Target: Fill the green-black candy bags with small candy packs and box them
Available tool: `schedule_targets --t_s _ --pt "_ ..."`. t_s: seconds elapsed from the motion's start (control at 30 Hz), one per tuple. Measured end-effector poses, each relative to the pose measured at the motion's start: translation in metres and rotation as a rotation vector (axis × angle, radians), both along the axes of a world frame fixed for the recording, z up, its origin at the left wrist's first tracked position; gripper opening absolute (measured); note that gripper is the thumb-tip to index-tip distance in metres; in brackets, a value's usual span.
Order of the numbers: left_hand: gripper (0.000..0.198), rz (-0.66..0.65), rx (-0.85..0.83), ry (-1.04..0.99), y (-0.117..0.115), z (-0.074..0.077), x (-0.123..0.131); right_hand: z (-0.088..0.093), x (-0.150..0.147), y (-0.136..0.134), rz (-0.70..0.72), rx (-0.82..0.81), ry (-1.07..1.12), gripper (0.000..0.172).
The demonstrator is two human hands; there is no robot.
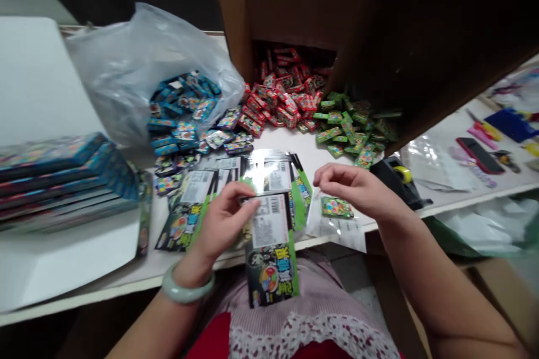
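My left hand (223, 223) grips the top of a green-and-black printed card packet (272, 247) with a white barcode label, held over my lap at the table's front edge. My right hand (357, 189) hovers just right of it, fingers curled and pinched, with nothing I can make out in them. Under that hand lies a small green box (337, 207) on a clear plastic sleeve (343, 228). More printed packets (236, 179) are fanned on the table behind the left hand.
Small boxes lie in heaps: blue ones (185, 109) spilling from a plastic bag (143, 61), red ones (282, 95) and green ones (349, 123) from a tipped cardboard carton (379, 22). Flat stacked boxes (63, 179) sit left. A tape dispenser (398, 179) and tools (488, 146) lie right.
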State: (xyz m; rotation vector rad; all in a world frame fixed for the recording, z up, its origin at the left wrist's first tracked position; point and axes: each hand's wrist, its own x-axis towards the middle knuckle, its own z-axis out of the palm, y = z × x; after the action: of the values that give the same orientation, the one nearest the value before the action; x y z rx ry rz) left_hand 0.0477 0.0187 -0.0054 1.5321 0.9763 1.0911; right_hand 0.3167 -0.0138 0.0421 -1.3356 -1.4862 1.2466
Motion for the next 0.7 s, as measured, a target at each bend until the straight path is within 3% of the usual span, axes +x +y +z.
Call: schedule_targets --t_s 0.1,0.2,0.37,0.57,0.7 --pt "0.008 -0.023 -0.003 -0.016 -0.003 0.003 0.001 0.022 -0.052 0.019 0.196 0.083 -0.028 0.013" --pt "0.005 -0.049 -0.011 -0.023 -0.006 0.006 -0.004 0.020 -0.077 0.035 0.276 0.034 -0.068 0.012" --pt "0.005 -0.077 -0.016 -0.056 -0.006 0.006 -0.008 0.006 -0.085 0.046 0.285 -0.129 -0.103 0.017" --pt "0.013 -0.030 0.118 -0.012 -0.005 0.000 -0.005 0.010 -0.093 0.048 0.263 -0.180 -0.263 0.013" --pt "0.012 -0.042 0.236 0.007 -0.007 -0.002 -0.010 0.008 -0.092 0.058 0.305 -0.291 -0.155 0.009"
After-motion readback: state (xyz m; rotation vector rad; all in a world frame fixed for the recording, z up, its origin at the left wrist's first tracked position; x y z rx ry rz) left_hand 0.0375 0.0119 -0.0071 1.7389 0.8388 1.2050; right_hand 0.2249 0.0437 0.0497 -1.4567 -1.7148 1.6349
